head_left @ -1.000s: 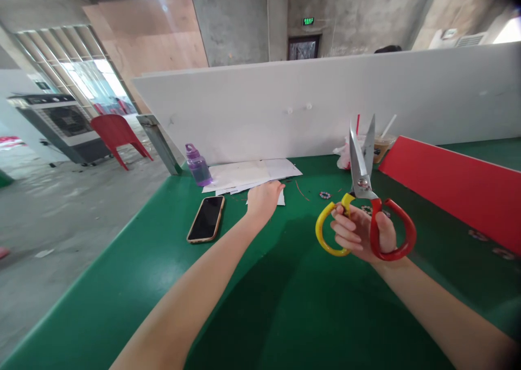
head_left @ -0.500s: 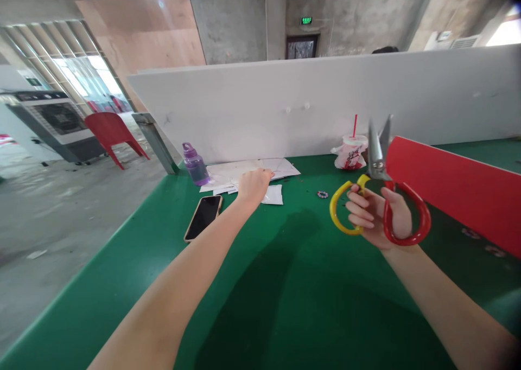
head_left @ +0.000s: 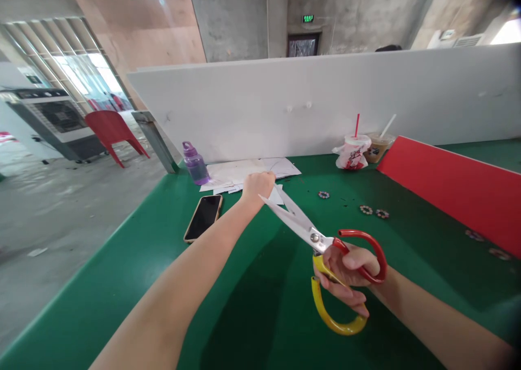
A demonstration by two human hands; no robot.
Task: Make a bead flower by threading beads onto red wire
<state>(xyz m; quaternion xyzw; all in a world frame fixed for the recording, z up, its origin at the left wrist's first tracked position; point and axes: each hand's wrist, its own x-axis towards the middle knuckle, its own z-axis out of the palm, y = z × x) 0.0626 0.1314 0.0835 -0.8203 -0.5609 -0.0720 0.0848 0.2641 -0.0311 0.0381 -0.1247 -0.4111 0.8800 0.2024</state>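
Observation:
In the head view, my right hand (head_left: 350, 275) holds scissors (head_left: 303, 223) with one red and one yellow handle. Their blades are parted and point up and left, with the tips close by my left hand. My left hand (head_left: 258, 186) is closed in a fist above the white papers (head_left: 228, 173); what it grips, if anything, is hidden. Partly behind the blades lies a small white packet (head_left: 277, 195). A small ring of beads (head_left: 324, 195) rests on the green table to the right of the packet.
A phone (head_left: 204, 217) and a purple bottle (head_left: 195, 164) are on the left. Two bead rings (head_left: 374, 211), a bagged cup with a red straw (head_left: 352, 152), an iced drink (head_left: 377, 147) and a red board (head_left: 451, 188) are on the right. A white partition (head_left: 244, 109) stands behind.
My right hand has moved down and left, and the scissors have swung from pointing up to pointing at my left hand. My left hand has shifted very slightly right, still closed.

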